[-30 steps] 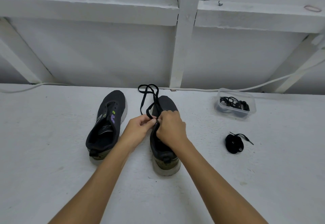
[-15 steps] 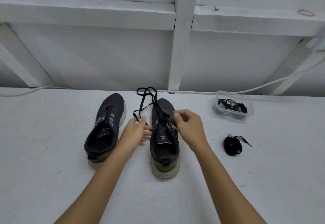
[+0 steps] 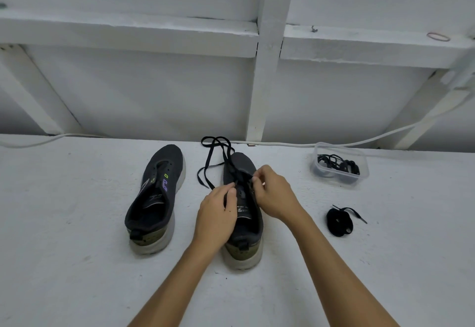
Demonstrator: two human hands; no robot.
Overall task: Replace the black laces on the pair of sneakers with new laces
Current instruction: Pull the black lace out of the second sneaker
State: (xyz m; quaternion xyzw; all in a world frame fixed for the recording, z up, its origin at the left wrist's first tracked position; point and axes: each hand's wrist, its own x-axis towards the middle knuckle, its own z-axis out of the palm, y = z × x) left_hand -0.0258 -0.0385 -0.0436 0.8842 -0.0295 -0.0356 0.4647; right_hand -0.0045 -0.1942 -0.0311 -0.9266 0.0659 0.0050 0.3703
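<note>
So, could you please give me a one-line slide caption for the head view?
Both hands, left and right, pinch the black lace at the right sneaker.

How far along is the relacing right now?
Done: the left sneaker has no lace. In hand: both hands pinch the black lace at the right sneaker. Left: both shoes seemingly need lacing; a coiled lace lies beside them.

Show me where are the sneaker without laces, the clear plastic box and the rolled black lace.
sneaker without laces (image 3: 154,198), head view, on its opening.
clear plastic box (image 3: 359,177), head view, on its near right wall.
rolled black lace (image 3: 338,222), head view, on the bundle's middle.
</note>
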